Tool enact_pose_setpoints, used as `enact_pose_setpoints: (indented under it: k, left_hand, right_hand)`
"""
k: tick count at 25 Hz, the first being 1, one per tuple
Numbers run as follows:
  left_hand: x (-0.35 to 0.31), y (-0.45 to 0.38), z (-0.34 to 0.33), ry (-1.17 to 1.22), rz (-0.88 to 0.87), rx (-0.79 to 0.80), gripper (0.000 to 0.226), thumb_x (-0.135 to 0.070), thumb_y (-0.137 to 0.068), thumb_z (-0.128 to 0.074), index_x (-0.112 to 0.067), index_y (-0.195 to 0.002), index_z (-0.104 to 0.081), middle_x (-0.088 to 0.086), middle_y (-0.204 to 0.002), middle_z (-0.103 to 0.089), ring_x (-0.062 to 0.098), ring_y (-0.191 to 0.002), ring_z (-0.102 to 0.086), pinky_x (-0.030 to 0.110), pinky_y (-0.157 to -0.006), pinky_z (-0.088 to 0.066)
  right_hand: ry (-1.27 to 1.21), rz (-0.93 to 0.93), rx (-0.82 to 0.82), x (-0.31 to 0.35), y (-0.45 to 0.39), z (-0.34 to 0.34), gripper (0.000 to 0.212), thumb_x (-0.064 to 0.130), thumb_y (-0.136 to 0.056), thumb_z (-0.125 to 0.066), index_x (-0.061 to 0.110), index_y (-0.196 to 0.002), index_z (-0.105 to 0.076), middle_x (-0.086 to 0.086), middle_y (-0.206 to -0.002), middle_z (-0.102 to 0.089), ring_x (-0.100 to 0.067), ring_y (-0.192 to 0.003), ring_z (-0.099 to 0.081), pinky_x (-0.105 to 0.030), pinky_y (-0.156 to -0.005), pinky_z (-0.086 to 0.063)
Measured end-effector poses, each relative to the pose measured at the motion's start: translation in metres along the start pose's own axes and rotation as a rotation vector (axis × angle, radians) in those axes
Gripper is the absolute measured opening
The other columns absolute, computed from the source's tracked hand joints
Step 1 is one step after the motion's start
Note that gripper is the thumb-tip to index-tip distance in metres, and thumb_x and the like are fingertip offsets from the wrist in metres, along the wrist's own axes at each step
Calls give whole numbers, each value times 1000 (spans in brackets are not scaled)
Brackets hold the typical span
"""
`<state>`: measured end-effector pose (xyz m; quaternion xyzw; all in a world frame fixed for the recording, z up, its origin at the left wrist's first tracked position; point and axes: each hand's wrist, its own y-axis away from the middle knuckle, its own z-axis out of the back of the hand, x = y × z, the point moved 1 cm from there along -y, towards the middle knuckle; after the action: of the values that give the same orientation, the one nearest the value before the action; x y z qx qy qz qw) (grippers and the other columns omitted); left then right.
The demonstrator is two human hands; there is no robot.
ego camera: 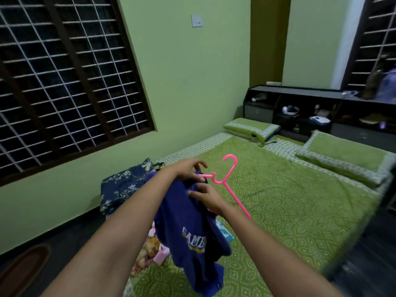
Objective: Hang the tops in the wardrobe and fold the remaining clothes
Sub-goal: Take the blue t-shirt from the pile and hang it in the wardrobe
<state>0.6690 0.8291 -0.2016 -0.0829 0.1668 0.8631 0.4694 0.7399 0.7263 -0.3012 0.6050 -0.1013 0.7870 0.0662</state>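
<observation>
Head view, the only view, looking down over a green bed (289, 200). Both arms are out in front, and between them hangs a blue top (188, 228) with pale lettering on the chest, held up above the near edge of the bed. A pink hanger (230, 185) is going into it: one arm of the hanger is buried at the neckline, while the hook and the other arm stick out clear to the right, tilted over the bedspread.

The left hand (188, 168) is up at the collar, fingers curled and pinching the fabric right where the hanger enters. The right hand (206, 197) sits just below it, fingers bent and gripping the cloth near the shoulder. Whether either hand also has the hanger itself, I can't tell.

So this is the hanging step, mid-threading. By my read, only one shoulder is seated. Next, the free hanger arm needs to slip in under the other shoulder, which calls for opening the neck wide and keeping the cloth from sliding off the seated side. Then it goes to the wardrobe, which is out of frame here.

More clothes (126, 187) wait in a pile on the bed's left corner, behind and below the top, not yet folded or hung.
</observation>
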Motion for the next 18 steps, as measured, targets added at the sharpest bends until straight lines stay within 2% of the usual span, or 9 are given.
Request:
enact_pose_setpoints:
  k: [2,3,4,6,8,11,14,16,18]
  left_hand:
    - [-8,-1,-5,-14,-12,-21,39,-49,-87,-61,-11,-98,-65,7,-96,-67,20,-87,-59,30,-77,-44]
    - [-13,0,-6,-7,6,-19,45,-52,-92,-51,-10,-96,-65,9,-97,-66,21,-87,-58,30,-77,-42]
    - [-19,0,-7,12,21,-26,49,-50,-96,-42,-7,-102,-64,10,-104,-64,23,-95,-57,30,-82,-41]
    - [-30,0,-5,22,38,-69,52,-42,-102,-31,0,-116,-58,16,-124,-57,27,-114,-53,30,-94,-36]
    - [-39,1,-3,16,52,-87,53,-38,-104,-27,3,-123,-55,21,-137,-49,31,-124,-47,31,-100,-33]
    - [-52,0,-4,3,36,-66,50,-35,-104,-27,0,-125,-55,21,-138,-49,30,-124,-47,30,-98,-34]
    - [-51,-4,-5,29,-23,9,39,-32,-101,-41,-3,-109,-65,16,-111,-63,26,-97,-56,31,-80,-39]
    - [-45,-7,-4,124,-57,29,36,-36,-96,-51,-4,-95,-67,11,-84,-59,20,-74,-49,30,-64,-34]
    - [-41,-8,-3,178,-83,-5,38,-40,-92,-58,-3,-88,-67,7,-72,-51,15,-66,-42,29,-59,-30]
  right_hand:
    - [-64,25,-72,2,13,-2,24,29,-81,-65,6,-80,-58,-9,-74,-58,-11,-70,-51,-35,-65,-43]
    - [-173,46,-139,5,18,-2,22,24,-82,-62,4,-93,-63,-12,-86,-64,-13,-79,-56,-38,-74,-48]
    - [-297,62,-206,8,22,1,21,13,-85,-59,4,-103,-64,-11,-94,-67,-13,-84,-60,-35,-81,-49]
    - [-500,38,-287,14,27,6,28,-7,-88,-50,0,-113,-61,-4,-92,-69,-7,-79,-64,-25,-81,-50]
    - [-630,3,-321,20,34,7,31,-14,-87,-46,0,-110,-62,5,-78,-73,-5,-70,-66,-19,-74,-53]
    - [-638,-24,-420,35,38,15,28,-15,-86,-44,5,-79,-62,9,-58,-67,-1,-56,-62,-13,-58,-47]
    - [-561,-49,-482,39,37,30,29,-11,-84,-51,11,-65,-54,2,-59,-59,-11,-58,-54,-19,-56,-43]
    - [-425,28,-416,26,36,37,26,-5,-83,-57,11,-63,-51,-3,-64,-54,-14,-64,-49,-27,-62,-39]
    - [-254,67,-303,5,39,42,20,16,-83,-64,8,-69,-52,-8,-68,-49,-17,-69,-45,-34,-65,-35]
